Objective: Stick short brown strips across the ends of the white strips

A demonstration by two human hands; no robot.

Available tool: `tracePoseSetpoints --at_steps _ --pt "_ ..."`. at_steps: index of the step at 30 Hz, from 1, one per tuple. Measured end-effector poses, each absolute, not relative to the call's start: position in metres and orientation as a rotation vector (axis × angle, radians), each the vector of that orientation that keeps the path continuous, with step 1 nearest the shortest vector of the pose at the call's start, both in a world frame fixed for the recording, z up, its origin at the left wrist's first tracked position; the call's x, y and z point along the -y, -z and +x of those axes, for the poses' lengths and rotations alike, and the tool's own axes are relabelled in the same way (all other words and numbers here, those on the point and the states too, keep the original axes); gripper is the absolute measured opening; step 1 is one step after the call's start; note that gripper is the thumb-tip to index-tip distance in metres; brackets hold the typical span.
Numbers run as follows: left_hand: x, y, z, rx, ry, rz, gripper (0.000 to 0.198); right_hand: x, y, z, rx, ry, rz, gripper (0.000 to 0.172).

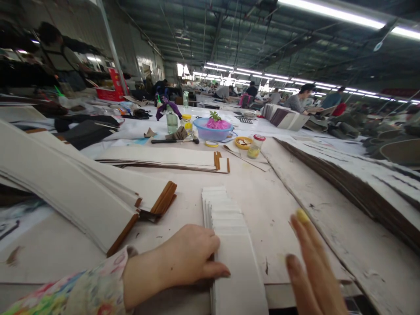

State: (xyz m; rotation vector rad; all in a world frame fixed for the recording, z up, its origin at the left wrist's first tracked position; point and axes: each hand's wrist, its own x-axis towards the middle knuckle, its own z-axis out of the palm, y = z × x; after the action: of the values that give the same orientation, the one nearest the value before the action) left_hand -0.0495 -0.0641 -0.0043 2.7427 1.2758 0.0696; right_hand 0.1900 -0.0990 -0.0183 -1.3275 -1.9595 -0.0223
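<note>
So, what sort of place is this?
Most likely a factory workshop: there are stacked strips with the left hand on them, other people apparently working beyond, and rows of ceiling lights.

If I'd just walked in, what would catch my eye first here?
Probably the light-blue bowl with something bright pink in it, standing out on the pale table beyond the hands. Next, nearest the camera, the left hand rests on a stack of white strips. To its right, the right hand shows a yellow fingertip.
</note>
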Motion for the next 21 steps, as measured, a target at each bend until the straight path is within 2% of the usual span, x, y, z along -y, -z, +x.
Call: tracePoseSetpoints --at_steps 2,5,9,14,21 --pt "0.065 0.003 -0.05 -1.399 0.036 2.649 0.054 0.089 0.035 0.187 2.083 -0.029 -1.331 0.053" --pt "0.065 0.001 -0.051 -1.473 0.111 2.542 0.059 0.084 0.068 0.186 2.234 -0.078 -1.297 0.053" --pt "0.061 -0.001 -0.052 -1.355 -0.004 2.406 0.048 0.09 0.101 0.179 2.214 -0.081 -1.316 0.051" --pt "0.056 0.005 -0.05 -1.206 -0.223 2.23 0.031 0.093 0.102 0.175 2.192 -0.052 -1.374 0.053" --pt "0.049 0.018 -0.047 -1.188 -0.253 2.304 0.034 0.092 0.098 0.181 2.276 0.124 -1.386 0.061"
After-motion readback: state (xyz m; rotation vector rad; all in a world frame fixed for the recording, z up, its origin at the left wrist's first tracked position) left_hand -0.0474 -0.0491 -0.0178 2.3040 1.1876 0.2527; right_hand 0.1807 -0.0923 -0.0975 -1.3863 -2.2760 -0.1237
